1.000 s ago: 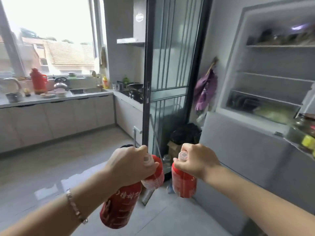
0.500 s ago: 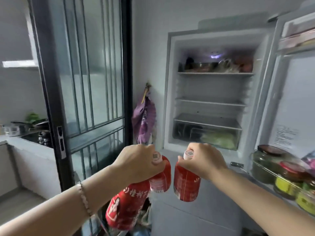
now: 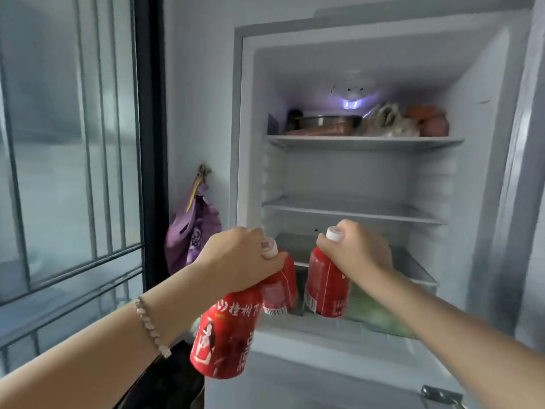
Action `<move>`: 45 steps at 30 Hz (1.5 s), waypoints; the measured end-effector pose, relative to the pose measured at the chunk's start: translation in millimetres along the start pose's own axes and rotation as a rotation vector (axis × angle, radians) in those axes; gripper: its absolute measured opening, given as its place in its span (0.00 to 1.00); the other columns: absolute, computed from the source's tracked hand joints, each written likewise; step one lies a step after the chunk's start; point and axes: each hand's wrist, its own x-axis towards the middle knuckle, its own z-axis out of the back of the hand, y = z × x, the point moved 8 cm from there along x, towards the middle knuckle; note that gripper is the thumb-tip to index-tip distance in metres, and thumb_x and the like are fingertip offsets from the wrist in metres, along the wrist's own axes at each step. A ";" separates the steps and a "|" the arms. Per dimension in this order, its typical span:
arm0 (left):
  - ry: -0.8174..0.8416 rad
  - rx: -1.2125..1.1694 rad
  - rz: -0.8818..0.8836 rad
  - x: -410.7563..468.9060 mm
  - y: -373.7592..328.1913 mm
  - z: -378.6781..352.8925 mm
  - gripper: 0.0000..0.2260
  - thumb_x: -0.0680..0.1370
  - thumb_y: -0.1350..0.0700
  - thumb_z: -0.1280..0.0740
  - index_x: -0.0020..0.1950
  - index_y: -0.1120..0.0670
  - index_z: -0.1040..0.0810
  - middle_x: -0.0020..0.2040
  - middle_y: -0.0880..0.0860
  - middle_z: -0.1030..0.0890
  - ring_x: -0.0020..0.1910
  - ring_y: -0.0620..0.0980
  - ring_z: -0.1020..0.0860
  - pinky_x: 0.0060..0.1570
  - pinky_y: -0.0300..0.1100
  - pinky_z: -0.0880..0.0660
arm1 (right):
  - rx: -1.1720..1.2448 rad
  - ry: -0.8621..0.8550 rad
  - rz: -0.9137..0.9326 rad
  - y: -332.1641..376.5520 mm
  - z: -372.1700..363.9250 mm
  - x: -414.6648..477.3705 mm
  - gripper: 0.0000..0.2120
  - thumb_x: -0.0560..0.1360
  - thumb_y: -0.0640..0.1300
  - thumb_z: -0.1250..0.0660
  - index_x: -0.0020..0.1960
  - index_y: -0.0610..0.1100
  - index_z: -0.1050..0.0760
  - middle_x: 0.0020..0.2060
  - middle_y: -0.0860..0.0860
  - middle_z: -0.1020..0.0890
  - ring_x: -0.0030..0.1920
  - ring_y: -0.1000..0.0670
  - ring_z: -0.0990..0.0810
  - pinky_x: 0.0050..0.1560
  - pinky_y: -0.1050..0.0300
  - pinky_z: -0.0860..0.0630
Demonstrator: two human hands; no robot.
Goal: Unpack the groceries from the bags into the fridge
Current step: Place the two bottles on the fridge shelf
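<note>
Before the open fridge [image 3: 247, 160], the left hand [image 3: 236, 261] has its grip clamped round two red bottles [image 3: 228, 335] at their necks; the right hand [image 3: 358, 250] has its grip clamped on a third bottle [image 3: 326, 287].

Three red bottles with white caps and red printed sleeves.

First red bottle [image 3: 227, 335]: lower centre of frame, tilted with its base toward the lower left. The label shows white characters and a figure. The left hand [image 3: 236, 261] grips it at the neck.

Second red bottle [image 3: 280, 290]: just right of the first and touching it, near upright, with a barcode near its base. It is gripped by the same hand.

Third red bottle [image 3: 326, 287]: centre of frame, upright, apart from the other two. It hangs by the neck from the right hand [image 3: 356, 249].

Fridge [image 3: 348, 175]: centre to right of frame, with the upper compartment open and the interior light on. Food sits on the top shelf, and the bottom drawer holds green contents.

All three bottles hang in front of the lower opening.
</note>
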 end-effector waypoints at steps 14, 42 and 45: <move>0.060 0.026 -0.077 148.1 9.3 -85.1 0.19 0.73 0.35 0.40 0.44 0.51 0.29 0.34 0.45 0.30 0.34 0.46 0.28 0.34 0.38 0.30 | 0.399 -0.145 -0.185 -65.0 -130.8 129.9 0.18 0.70 0.53 0.32 0.28 0.46 0.33 0.24 0.52 0.27 0.28 0.51 0.29 0.28 0.58 0.37; 0.159 0.039 -0.136 175.5 33.2 -121.1 0.20 0.72 0.32 0.41 0.45 0.48 0.29 0.37 0.45 0.26 0.36 0.44 0.25 0.36 0.36 0.26 | 0.601 0.008 -0.211 -77.9 -182.9 136.5 0.11 0.77 0.54 0.40 0.50 0.47 0.27 0.42 0.51 0.19 0.45 0.49 0.20 0.39 0.58 0.29; 0.164 0.044 -0.139 177.6 30.8 -123.0 0.20 0.72 0.32 0.42 0.46 0.48 0.30 0.34 0.44 0.30 0.33 0.43 0.28 0.32 0.31 0.30 | 0.904 -0.057 -0.429 -104.2 -193.9 133.6 0.10 0.78 0.52 0.40 0.54 0.47 0.29 0.44 0.50 0.20 0.50 0.48 0.21 0.45 0.56 0.26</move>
